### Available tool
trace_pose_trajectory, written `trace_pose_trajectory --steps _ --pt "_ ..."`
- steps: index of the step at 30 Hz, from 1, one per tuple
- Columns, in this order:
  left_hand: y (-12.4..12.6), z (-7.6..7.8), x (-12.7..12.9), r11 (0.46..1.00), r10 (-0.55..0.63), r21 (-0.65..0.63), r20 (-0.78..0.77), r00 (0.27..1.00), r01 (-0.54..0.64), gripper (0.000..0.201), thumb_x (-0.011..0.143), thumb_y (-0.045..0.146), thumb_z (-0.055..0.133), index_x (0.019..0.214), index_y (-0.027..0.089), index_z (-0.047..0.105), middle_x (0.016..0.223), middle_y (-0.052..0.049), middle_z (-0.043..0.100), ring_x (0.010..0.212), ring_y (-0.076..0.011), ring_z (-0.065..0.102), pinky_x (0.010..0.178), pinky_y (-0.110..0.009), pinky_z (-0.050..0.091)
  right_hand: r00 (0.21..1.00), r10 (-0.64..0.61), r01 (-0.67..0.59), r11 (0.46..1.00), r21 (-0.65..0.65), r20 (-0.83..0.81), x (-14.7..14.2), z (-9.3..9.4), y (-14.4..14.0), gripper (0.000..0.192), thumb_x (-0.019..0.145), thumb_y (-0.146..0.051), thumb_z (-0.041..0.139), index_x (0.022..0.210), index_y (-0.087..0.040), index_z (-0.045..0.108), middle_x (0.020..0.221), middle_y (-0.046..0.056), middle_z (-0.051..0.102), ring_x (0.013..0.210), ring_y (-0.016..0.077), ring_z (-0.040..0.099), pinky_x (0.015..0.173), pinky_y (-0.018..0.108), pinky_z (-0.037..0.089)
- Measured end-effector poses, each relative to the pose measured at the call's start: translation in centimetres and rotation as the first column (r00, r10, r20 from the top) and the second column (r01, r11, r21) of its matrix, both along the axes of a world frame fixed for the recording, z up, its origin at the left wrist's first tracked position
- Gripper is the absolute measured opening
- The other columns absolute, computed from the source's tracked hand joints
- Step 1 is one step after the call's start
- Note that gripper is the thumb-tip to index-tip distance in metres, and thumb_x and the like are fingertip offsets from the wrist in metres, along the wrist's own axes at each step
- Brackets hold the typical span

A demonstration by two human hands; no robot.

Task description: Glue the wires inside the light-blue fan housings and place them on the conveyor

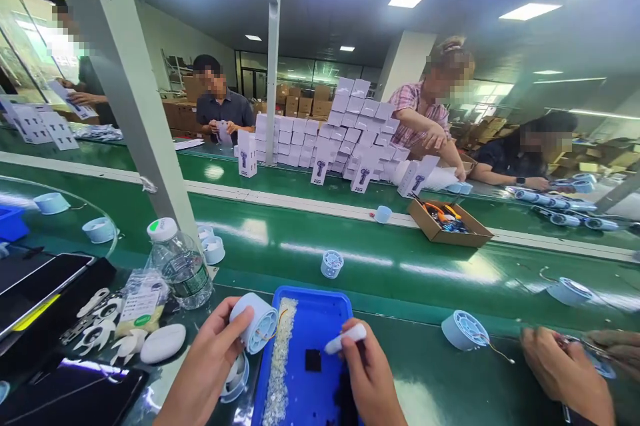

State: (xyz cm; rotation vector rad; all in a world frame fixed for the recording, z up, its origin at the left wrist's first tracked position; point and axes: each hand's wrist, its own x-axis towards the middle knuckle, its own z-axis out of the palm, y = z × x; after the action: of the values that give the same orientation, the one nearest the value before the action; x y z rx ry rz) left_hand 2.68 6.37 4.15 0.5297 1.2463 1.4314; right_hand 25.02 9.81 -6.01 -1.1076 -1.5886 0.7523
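Note:
My left hand [217, 349] is closed around a light blue round fan housing [249, 321], its spoked face turned right and thin orange wires showing at the opening. In my right hand [369, 369] is a short white pen-like stick [346, 338], its tip pointing left. That tip is just right of a small black square [313, 360] in the blue tray [311, 294]; whether they touch I cannot tell. Along the tray's left side runs a strip of small clear-white pieces [278, 363]. Below my left hand, another light blue housing [237, 383] is partly hidden.
A water bottle [181, 266], a white oval object [163, 344] and a dark tablet-like device [75, 391] lie left. A wired housing [465, 331] and a co-worker's hands [567, 369] are right. Across the green belt [280, 239] stand a tool box [450, 229] and stacked white cartons [345, 136].

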Motion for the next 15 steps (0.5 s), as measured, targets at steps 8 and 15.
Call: trace_pose_trajectory --steps 8,15 --pt "-0.5 0.0 -0.7 0.999 0.039 -0.002 0.006 0.999 -0.039 0.027 0.062 0.038 0.081 0.076 0.021 0.065 0.066 0.002 0.064 0.060 -0.0130 0.054 0.056 -0.021 0.046 0.999 0.033 -0.033 0.999 -0.031 0.007 -2.5 0.2 1.8 0.027 0.095 -0.042 0.041 0.093 -0.020 0.057 0.071 0.000 0.057 0.061 0.0142 0.054 0.058 0.024 0.046" --pt "-0.8 0.3 -0.8 0.998 0.060 -0.004 0.008 0.998 -0.060 0.023 0.064 0.035 0.079 0.075 0.020 0.065 0.064 0.002 0.061 0.059 -0.0124 0.052 0.055 -0.020 0.045 0.997 0.056 -0.058 0.998 0.026 0.055 -2.3 0.7 1.4 0.021 0.096 -0.036 0.041 0.089 -0.021 0.054 0.072 -0.001 0.054 0.064 0.0144 0.053 0.062 0.024 0.044"
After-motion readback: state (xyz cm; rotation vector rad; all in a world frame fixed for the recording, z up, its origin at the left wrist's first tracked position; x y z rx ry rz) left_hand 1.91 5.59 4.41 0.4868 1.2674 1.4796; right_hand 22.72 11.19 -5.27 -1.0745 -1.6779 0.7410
